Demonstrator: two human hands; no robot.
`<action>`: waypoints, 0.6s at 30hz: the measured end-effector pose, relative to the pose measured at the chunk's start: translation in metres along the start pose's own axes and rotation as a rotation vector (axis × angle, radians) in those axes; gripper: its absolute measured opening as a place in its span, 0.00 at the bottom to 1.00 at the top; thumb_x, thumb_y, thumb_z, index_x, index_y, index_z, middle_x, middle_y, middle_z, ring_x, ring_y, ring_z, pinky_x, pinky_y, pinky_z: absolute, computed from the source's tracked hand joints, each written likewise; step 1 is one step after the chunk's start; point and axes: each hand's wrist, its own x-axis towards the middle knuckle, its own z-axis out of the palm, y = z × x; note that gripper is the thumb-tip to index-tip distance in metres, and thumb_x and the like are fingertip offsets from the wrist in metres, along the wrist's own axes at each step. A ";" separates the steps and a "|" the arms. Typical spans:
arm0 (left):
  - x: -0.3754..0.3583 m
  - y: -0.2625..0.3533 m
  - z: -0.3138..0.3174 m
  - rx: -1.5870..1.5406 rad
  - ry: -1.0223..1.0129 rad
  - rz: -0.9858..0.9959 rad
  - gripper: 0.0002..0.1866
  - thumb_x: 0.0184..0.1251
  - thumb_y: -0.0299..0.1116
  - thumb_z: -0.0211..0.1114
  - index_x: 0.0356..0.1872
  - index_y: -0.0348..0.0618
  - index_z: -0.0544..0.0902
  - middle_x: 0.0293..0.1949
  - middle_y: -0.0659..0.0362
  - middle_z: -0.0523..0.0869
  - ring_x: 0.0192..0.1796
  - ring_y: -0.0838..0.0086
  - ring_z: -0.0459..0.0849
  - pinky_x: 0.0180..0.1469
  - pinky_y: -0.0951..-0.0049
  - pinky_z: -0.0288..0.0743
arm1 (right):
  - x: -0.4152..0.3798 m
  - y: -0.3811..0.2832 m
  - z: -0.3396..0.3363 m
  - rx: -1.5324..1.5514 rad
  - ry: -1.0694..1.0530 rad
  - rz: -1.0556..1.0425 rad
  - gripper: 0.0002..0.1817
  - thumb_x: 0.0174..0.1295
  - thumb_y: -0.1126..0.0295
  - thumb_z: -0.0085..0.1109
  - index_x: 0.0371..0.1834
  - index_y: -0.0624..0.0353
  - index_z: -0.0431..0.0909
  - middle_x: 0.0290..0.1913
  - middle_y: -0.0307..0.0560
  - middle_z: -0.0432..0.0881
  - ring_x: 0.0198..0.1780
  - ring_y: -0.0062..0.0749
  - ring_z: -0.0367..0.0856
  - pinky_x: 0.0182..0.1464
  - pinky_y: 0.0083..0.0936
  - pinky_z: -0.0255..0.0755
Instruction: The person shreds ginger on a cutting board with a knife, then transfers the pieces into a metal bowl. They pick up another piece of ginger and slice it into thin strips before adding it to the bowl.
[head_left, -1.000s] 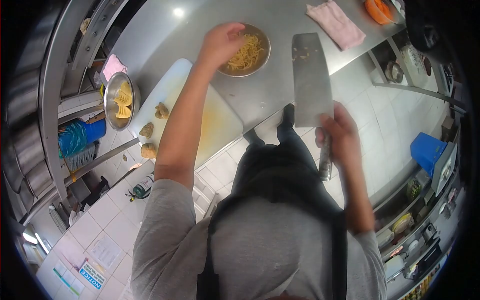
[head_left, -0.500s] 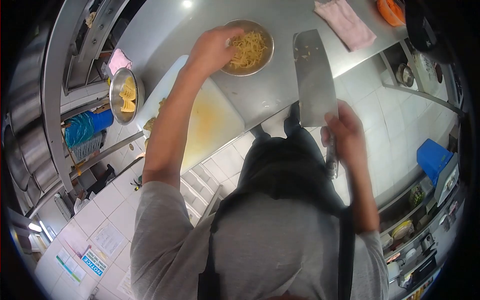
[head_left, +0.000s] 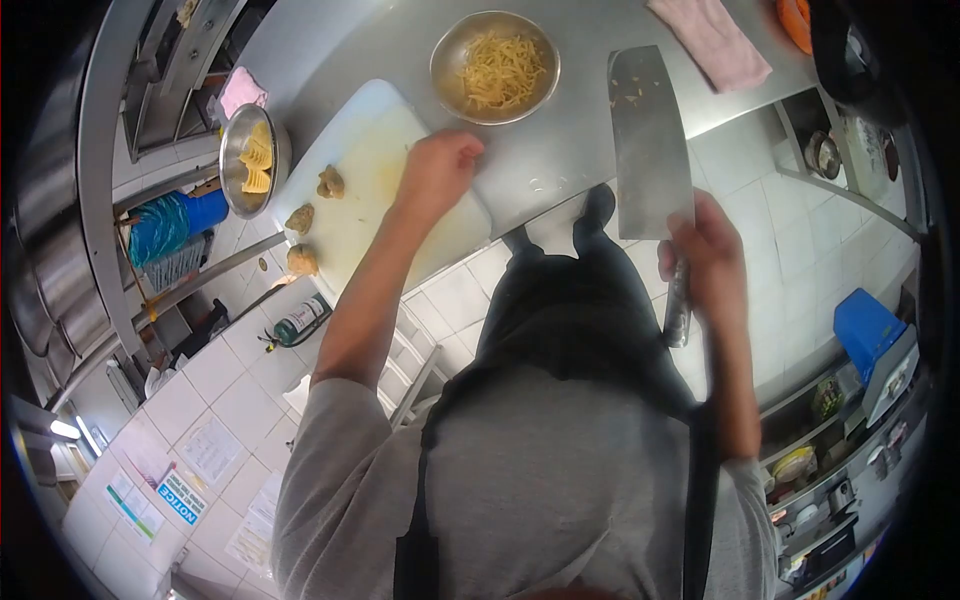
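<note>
My right hand (head_left: pixel 705 265) grips the handle of a cleaver (head_left: pixel 650 150), its broad blade pointing away from me with small pale bits stuck near the tip. Over the right part of a white cutting board (head_left: pixel 365 115), my left hand (head_left: pixel 438 175) is loosely closed, fingers curled, with nothing showing in them. Beyond it stands a steel bowl (head_left: pixel 443 90) of thin yellowish shreds (head_left: pixel 500 75). Knobby brown pieces resembling ginger lie along the board's left side: one (head_left: pixel 330 182) farther in, another (head_left: pixel 300 219) and a third (head_left: pixel 302 260) by the edge.
Left of the board, a second steel bowl (head_left: pixel 235 185) holds yellow ridged chunks (head_left: pixel 257 160). A pink cloth (head_left: pixel 712 45) lies on the steel table (head_left: pixel 575 75) at the far right, near an orange item (head_left: pixel 795 22). Below are a tiled floor and a blue bin (head_left: pixel 868 330).
My left hand has drawn back from the bowl of shreds toward me, over the board, uncovering the brown pieces. The cleaver stays in my right hand. The view has shifted slightly.
</note>
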 end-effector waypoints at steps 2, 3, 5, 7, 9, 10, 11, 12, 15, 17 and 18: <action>0.002 -0.012 0.019 0.209 0.041 0.130 0.11 0.65 0.20 0.69 0.46 0.42 0.94 0.49 0.46 0.95 0.53 0.48 0.95 0.58 0.51 0.90 | 0.001 0.002 0.001 -0.044 -0.015 0.000 0.17 0.84 0.74 0.59 0.71 0.68 0.81 0.48 0.44 0.88 0.30 0.22 0.82 0.32 0.24 0.76; 0.003 -0.012 0.025 0.210 0.055 0.121 0.11 0.65 0.20 0.69 0.46 0.42 0.94 0.49 0.46 0.95 0.53 0.48 0.95 0.58 0.51 0.90 | 0.000 0.001 0.001 -0.052 -0.029 -0.006 0.17 0.84 0.74 0.59 0.71 0.68 0.81 0.48 0.44 0.88 0.30 0.22 0.82 0.32 0.24 0.76; 0.004 -0.012 0.032 0.476 -0.037 0.058 0.07 0.67 0.23 0.69 0.42 0.43 0.93 0.46 0.46 0.93 0.52 0.49 0.94 0.57 0.49 0.89 | -0.003 -0.001 0.003 -0.082 -0.034 0.016 0.17 0.84 0.74 0.59 0.71 0.68 0.81 0.46 0.43 0.88 0.30 0.22 0.82 0.31 0.24 0.75; 0.006 -0.021 0.043 0.515 -0.057 0.070 0.06 0.64 0.27 0.70 0.40 0.43 0.92 0.45 0.45 0.92 0.50 0.47 0.94 0.54 0.48 0.90 | -0.003 -0.001 0.004 -0.112 -0.053 0.002 0.17 0.84 0.74 0.59 0.71 0.68 0.81 0.45 0.43 0.88 0.30 0.22 0.81 0.31 0.24 0.75; 0.003 -0.021 0.059 0.572 -0.046 0.084 0.07 0.61 0.27 0.71 0.39 0.41 0.92 0.46 0.45 0.93 0.50 0.48 0.94 0.51 0.49 0.92 | 0.002 0.009 -0.009 -0.117 -0.081 -0.016 0.17 0.83 0.74 0.59 0.70 0.67 0.81 0.44 0.43 0.88 0.28 0.22 0.80 0.30 0.24 0.74; 0.002 -0.017 0.063 0.609 -0.066 0.087 0.08 0.60 0.27 0.71 0.39 0.41 0.93 0.46 0.45 0.93 0.50 0.48 0.95 0.52 0.50 0.92 | 0.003 0.009 -0.012 -0.145 -0.082 -0.009 0.17 0.83 0.74 0.58 0.70 0.67 0.81 0.44 0.43 0.88 0.28 0.22 0.80 0.30 0.24 0.74; -0.002 -0.012 0.063 0.605 -0.054 0.092 0.07 0.61 0.27 0.71 0.39 0.41 0.93 0.45 0.45 0.93 0.49 0.49 0.95 0.53 0.51 0.92 | 0.006 0.008 -0.013 -0.174 -0.077 -0.003 0.17 0.83 0.74 0.58 0.70 0.67 0.81 0.44 0.43 0.88 0.28 0.22 0.80 0.30 0.23 0.74; -0.004 -0.007 0.062 0.599 -0.043 0.103 0.07 0.62 0.27 0.71 0.38 0.41 0.93 0.44 0.45 0.93 0.48 0.49 0.95 0.53 0.52 0.92 | 0.009 0.009 -0.015 -0.183 -0.109 -0.019 0.17 0.83 0.74 0.58 0.70 0.67 0.81 0.44 0.43 0.88 0.28 0.22 0.80 0.30 0.23 0.74; -0.006 -0.004 0.062 0.462 -0.123 -0.018 0.06 0.65 0.26 0.70 0.37 0.41 0.94 0.41 0.46 0.93 0.46 0.49 0.95 0.52 0.52 0.91 | 0.017 0.012 -0.024 -0.165 -0.099 -0.049 0.17 0.83 0.74 0.58 0.70 0.66 0.81 0.45 0.43 0.88 0.28 0.22 0.80 0.29 0.24 0.74; -0.009 0.016 0.041 0.396 -0.006 -0.012 0.05 0.67 0.25 0.69 0.34 0.41 0.93 0.40 0.47 0.93 0.45 0.48 0.95 0.51 0.50 0.91 | 0.023 0.007 -0.026 -0.151 -0.124 -0.040 0.17 0.84 0.74 0.58 0.71 0.66 0.81 0.46 0.43 0.88 0.28 0.22 0.80 0.30 0.24 0.75; -0.009 0.041 0.015 0.173 0.182 0.017 0.05 0.67 0.25 0.69 0.34 0.42 0.93 0.40 0.47 0.93 0.45 0.47 0.94 0.51 0.49 0.90 | 0.027 0.001 -0.023 -0.161 -0.136 -0.052 0.17 0.84 0.74 0.58 0.71 0.66 0.81 0.46 0.43 0.88 0.28 0.22 0.80 0.30 0.24 0.75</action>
